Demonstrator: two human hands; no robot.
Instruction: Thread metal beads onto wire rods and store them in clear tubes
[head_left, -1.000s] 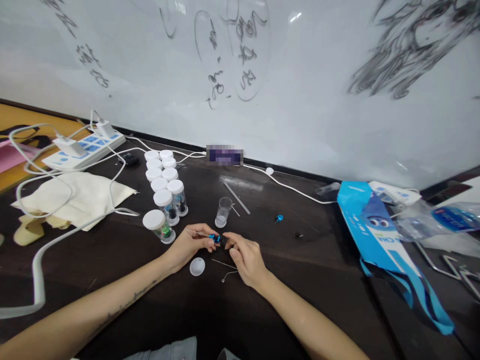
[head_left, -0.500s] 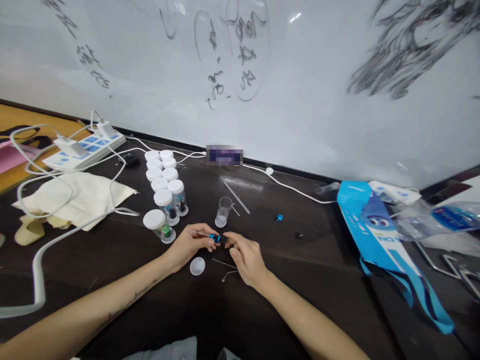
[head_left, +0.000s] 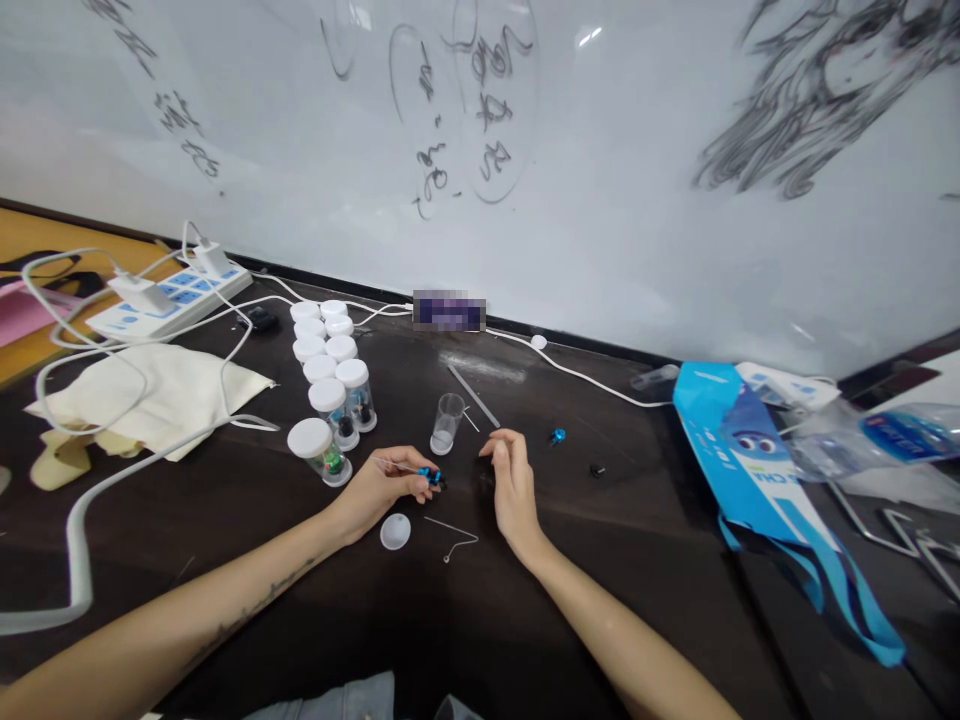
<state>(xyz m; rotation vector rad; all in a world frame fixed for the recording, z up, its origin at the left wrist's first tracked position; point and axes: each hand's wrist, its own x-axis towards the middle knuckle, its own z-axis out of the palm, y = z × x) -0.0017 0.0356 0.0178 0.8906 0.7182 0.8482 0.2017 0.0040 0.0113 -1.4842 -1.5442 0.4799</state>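
My left hand (head_left: 386, 487) is closed on a small blue and black part (head_left: 429, 476), held just above the dark table. A thin pale rod sticks out from the same fingers. To the right, my right hand (head_left: 514, 490) is curled with its fingertips drawn together; whether something small and dark is in them is hard to make out. A clear plastic jar (head_left: 448, 425) stands behind the hands without its cap. In front of my left hand lies a round white lid (head_left: 395, 532), and beside it a bent thin wire (head_left: 457, 540) with a looped end.
White-capped jars (head_left: 327, 395) with small parts stand in rows at left. A blue piece (head_left: 557, 437), a black piece (head_left: 597, 470) and a grey strip (head_left: 474, 396) lie on the table (head_left: 637, 600). Cables, a power strip (head_left: 180, 295), a cloth (head_left: 165, 390) and a blue bag (head_left: 731, 440) flank them.
My right hand has moved right, away from the blue and black part, and the bent wire shows fully. My left hand keeps its hold in nearly the same spot.
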